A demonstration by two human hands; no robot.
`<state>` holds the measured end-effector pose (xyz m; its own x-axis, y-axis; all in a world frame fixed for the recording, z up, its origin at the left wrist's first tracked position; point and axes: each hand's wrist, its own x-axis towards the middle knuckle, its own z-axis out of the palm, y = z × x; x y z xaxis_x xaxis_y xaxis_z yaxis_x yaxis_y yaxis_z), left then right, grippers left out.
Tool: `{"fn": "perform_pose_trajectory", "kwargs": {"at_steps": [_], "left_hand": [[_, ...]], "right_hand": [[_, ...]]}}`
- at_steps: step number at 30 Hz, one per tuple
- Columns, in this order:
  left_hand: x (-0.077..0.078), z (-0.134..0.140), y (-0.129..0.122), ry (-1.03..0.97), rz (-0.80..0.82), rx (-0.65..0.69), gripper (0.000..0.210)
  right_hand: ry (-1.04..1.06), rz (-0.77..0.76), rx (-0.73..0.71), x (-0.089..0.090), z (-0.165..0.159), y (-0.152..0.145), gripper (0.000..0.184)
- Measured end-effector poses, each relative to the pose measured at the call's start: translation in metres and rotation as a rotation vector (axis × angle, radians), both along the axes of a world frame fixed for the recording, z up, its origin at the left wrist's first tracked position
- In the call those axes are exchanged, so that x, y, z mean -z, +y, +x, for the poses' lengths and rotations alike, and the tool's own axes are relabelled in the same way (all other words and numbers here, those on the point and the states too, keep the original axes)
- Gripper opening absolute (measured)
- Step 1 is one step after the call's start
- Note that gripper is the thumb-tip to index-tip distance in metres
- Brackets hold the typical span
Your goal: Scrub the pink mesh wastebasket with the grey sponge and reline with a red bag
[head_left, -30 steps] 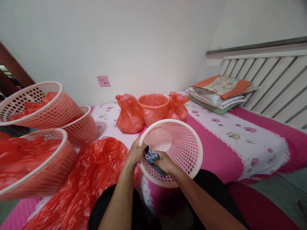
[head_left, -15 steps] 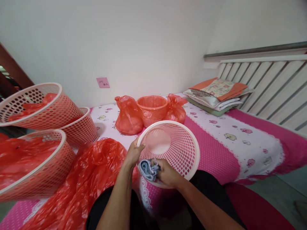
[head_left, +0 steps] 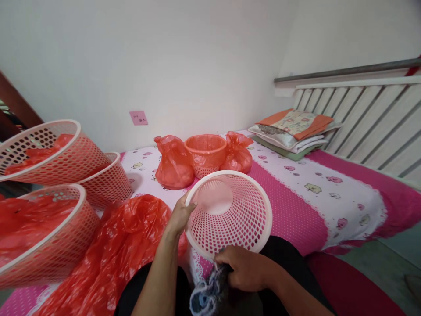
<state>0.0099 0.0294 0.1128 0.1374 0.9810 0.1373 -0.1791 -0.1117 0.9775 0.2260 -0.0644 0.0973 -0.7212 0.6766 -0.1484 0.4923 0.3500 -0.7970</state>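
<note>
1. Holding the pink basket [head_left: 247, 206] in the head view: our left hand [head_left: 180, 216] clamps its left rim, thumb inside, other fingers mostly hidden. It's tilted, mouth toward us, at the near edge of the bed [head_left: 292, 217].
2. Our right hand [head_left: 245, 268] has its fingers curled tight on a bunched blue-grey cloth [head_left: 205, 299], hanging below the near rim. We can't tell if that hand touches the rim.
3. Risk: only one hand clearly supports the basket, so a loose thumb or a push on the near rim could roll it into our knees [head_left: 284, 250].
4. Risk: the cloth dangles; we could snag its frayed edge on the mesh.
5. Risk: a leftward swing could drag the loose red plastic [head_left: 131, 237].
6. Count: one basket held, three at left (upper basket [head_left: 90, 153], lower basket [head_left: 77, 241], rear basket [head_left: 113, 182]), one plastic-wrapped basket [head_left: 207, 156] behind; five total.
7. Two knotted red bags flank that last one: left bag [head_left: 174, 166], right bag [head_left: 237, 156]. One cloth, one pink note [head_left: 138, 117].
</note>
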Motion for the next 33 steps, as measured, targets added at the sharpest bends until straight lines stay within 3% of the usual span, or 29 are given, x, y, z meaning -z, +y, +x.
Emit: {"fn": "perform_pose_trajectory", "kwargs": {"at_steps": [4,6,11,14,16,21,26,33], "left_hand": [[0.003,-0.001,0.003,-0.010,0.007,-0.017,0.060],[0.004,-0.001,0.004,-0.003,0.010,-0.029,0.059],[0.002,-0.001,0.004,0.001,0.007,-0.020,0.056],[-0.001,-0.001,0.003,0.022,0.022,-0.025,0.054],[-0.001,-0.001,0.003,0.045,0.039,-0.020,0.054],[0.001,-0.004,0.004,0.113,0.062,-0.026,0.058],[0.000,-0.006,0.004,0.128,0.086,-0.024,0.059],[0.000,-0.010,0.007,0.253,0.172,-0.040,0.062]], "right_hand": [[0.155,-0.125,0.018,-0.015,0.026,0.001,0.015],[0.300,-0.183,0.131,-0.025,0.047,0.005,0.025],[0.637,0.080,0.834,-0.034,0.098,0.020,0.025],[0.690,0.117,1.065,-0.025,0.111,0.030,0.030],[0.656,0.135,1.098,-0.016,0.112,0.036,0.030],[0.555,0.390,1.151,0.002,0.105,0.046,0.032],[0.642,0.170,1.090,0.010,0.101,0.049,0.038],[1.023,-0.011,1.296,0.018,0.078,0.044,0.046]]}}
